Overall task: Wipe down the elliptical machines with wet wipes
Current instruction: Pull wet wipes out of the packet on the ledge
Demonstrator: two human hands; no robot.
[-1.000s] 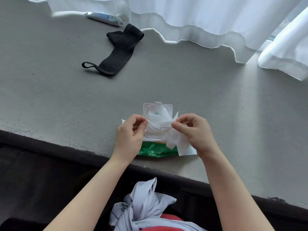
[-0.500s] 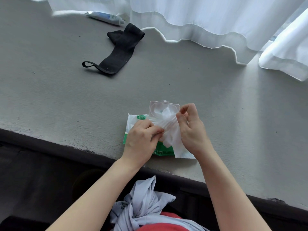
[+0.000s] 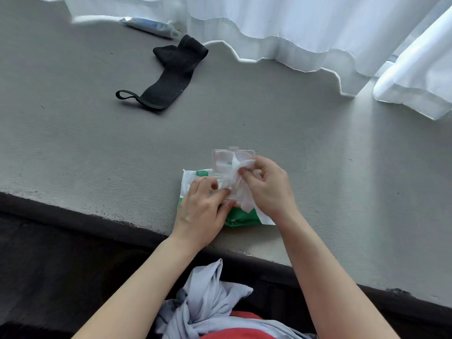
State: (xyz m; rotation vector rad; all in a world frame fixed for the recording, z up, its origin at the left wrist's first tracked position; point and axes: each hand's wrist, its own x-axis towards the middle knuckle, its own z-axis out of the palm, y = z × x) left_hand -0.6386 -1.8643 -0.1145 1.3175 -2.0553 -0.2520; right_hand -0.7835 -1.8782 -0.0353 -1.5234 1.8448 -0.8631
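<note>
Grey ledge under white curtains: a wet wipe is coming out of its pack.

The wipe is standing bunched above the wet-wipe pack, whose lid is flipped open. The right hand is pinching the wipe; the left hand, also pinching it, is likely pinning the pack down. A black strap is lying well apart.

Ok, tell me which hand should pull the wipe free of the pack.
Right. The right hand already pinches the wet wipe above the open lid, so it can probably lift it out. The left hand rests on the pack, placed to hold it down.
</note>
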